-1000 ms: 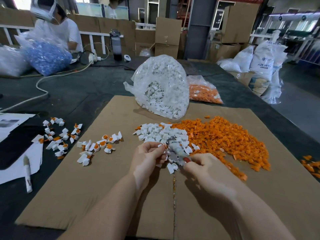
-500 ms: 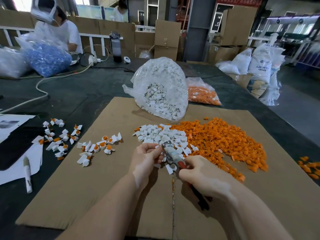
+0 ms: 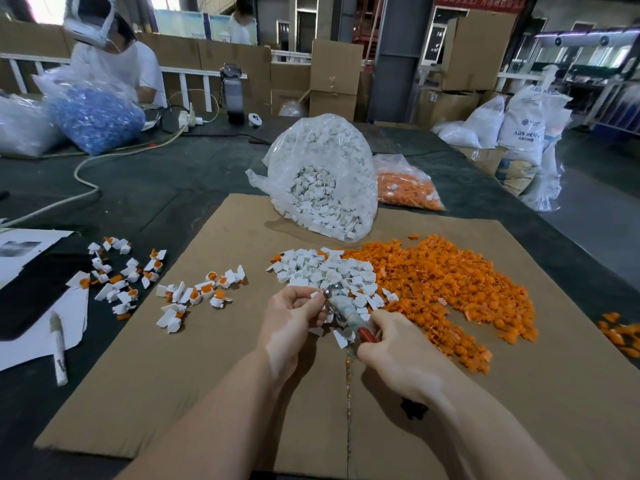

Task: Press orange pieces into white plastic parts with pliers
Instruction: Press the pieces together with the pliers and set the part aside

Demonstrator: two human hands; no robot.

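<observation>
My right hand (image 3: 391,355) grips the red-handled pliers (image 3: 346,311), whose jaws point up-left toward my left hand (image 3: 292,317). My left hand pinches a small white part (image 3: 316,294) right at the jaw tips; the part is mostly hidden by fingers and jaws. Behind the hands lie a pile of loose white plastic parts (image 3: 325,270) and a wide heap of orange pieces (image 3: 446,282) on the cardboard sheet (image 3: 194,368). Assembled white-and-orange parts (image 3: 204,292) are scattered to the left, some on the dark table (image 3: 124,268).
A clear bag of white parts (image 3: 325,181) and a bag of orange pieces (image 3: 405,185) stand behind the cardboard. Papers and a white marker (image 3: 58,344) lie at the left. A few orange pieces (image 3: 620,334) sit at the right edge. Another person works at the far left behind a bag of blue parts (image 3: 93,116).
The pliers have shifted slightly between frames while staying at my left hand's fingertips. My right hand has tilted the handles lower and then closer again. Both hands remain in the same place.
</observation>
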